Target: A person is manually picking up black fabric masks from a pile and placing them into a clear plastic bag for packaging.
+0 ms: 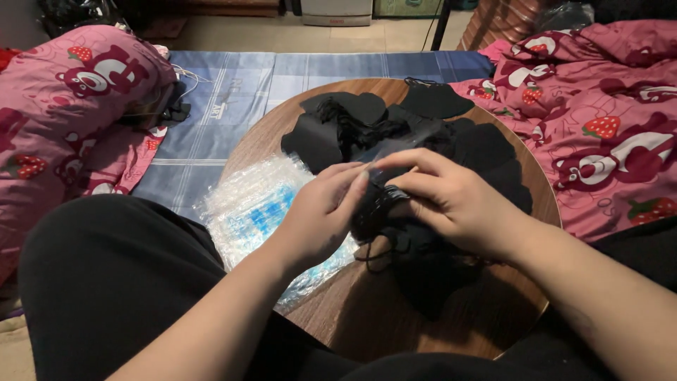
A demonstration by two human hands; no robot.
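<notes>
Left hand (321, 212): fingers pressed together, pinching a black cloth piece with thin cords (384, 212).
Right hand (451, 201): fingertips pinching the same piece, above the round wooden table (367, 317).
Beside: crinkled clear plastic bag (257, 204).
Farther: pile of black cloth pieces (367, 123).

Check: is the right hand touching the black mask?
Touching. Head view shows the right hand gripping the black mask, fingers pressed on it.

Matt black cloth masks (423, 261) with thin cords, heaped on smooth wood-grain table (367, 317). At nine o'clock, glossy crinkled clear plastic bag (254, 204). Soft printed pink bedding (606, 120) at three o'clock; blue checked woven sheet (233, 92) at eleven.
</notes>
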